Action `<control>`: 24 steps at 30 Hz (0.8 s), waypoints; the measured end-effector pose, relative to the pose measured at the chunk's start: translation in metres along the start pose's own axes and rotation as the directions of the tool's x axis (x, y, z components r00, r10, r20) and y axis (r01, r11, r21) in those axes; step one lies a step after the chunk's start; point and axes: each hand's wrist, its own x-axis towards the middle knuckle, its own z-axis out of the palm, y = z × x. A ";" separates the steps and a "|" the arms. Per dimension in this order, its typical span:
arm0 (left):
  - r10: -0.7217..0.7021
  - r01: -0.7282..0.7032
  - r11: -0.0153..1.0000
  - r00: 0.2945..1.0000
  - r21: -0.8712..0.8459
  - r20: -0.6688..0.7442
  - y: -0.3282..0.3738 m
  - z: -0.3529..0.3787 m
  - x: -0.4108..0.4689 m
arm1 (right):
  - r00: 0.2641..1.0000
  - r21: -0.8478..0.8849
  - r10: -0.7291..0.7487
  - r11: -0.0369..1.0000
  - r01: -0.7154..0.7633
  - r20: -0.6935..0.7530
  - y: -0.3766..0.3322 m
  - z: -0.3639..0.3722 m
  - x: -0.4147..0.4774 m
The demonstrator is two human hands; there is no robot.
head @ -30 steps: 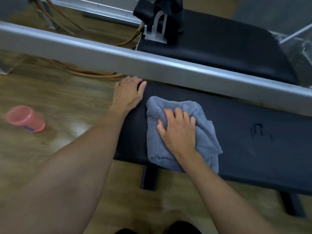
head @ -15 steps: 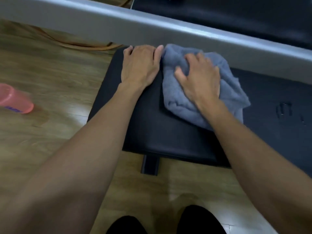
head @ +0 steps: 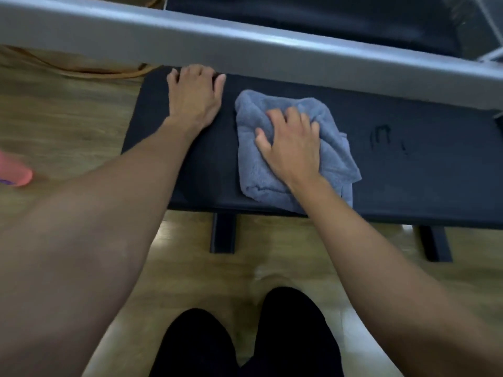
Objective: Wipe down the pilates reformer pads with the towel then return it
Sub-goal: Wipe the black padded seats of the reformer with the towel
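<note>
A crumpled grey-blue towel [head: 258,164] lies on the long black pad [head: 408,180] of the reformer, left of its middle. My right hand [head: 291,148] presses down on the towel with fingers bent into the cloth. My left hand [head: 194,96] rests flat on the pad's far left corner, fingers spread, a gap of bare pad between it and the towel. A second black pad [head: 326,20] shows beyond the rail.
A grey metal rail [head: 245,50] runs across the top, just above both hands. A pink cup [head: 19,175] lies on the wooden floor at the left edge. Black pad legs [head: 221,232] stand below the pad. My dark-clothed legs [head: 245,341] are at the bottom.
My right hand has slid the towel toward me and to the right, away from the rail and from my left hand. The left hand stays planted at the pad's corner.
</note>
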 end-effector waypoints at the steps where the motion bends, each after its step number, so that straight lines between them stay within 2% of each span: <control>1: 0.002 -0.001 1.000 0.999 -0.021 0.034 0.010 0.000 -0.004 | 1.000 0.008 -0.003 1.000 0.003 0.007 0.004 -0.006 -0.013; 5: 0.097 -0.087 0.994 0.985 -0.070 0.144 0.060 0.004 -0.015 | 0.999 0.013 0.037 0.999 -0.037 0.014 0.024 -0.020 -0.047; 9: 0.117 -0.104 0.989 0.986 -0.108 0.117 0.079 0.017 0.002 | 0.998 0.004 0.060 0.998 -0.060 -0.032 0.032 -0.013 -0.043; 13: 0.034 -0.035 0.980 0.999 -0.195 -0.009 0.071 0.032 0.025 | 0.993 0.006 0.090 0.996 -0.090 -0.071 0.049 0.009 0.029; 16: -0.054 0.046 0.941 0.998 -0.337 -0.014 0.068 0.040 0.038 | 0.996 0.001 0.080 0.997 -0.080 -0.050 0.068 0.028 0.100; 18: -0.047 0.037 0.933 0.999 -0.357 -0.019 0.067 0.043 0.036 | 0.996 -0.021 0.090 0.996 -0.090 -0.007 0.074 0.037 0.133; 21: -0.027 0.028 0.933 1.000 -0.360 0.007 0.070 0.035 0.033 | 0.994 -0.053 0.112 0.992 -0.111 0.008 0.073 0.036 0.138; 24: 0.005 0.017 0.944 0.998 -0.329 0.065 0.071 0.026 0.029 | 0.995 -0.035 0.102 0.994 -0.102 -0.001 0.069 0.020 0.096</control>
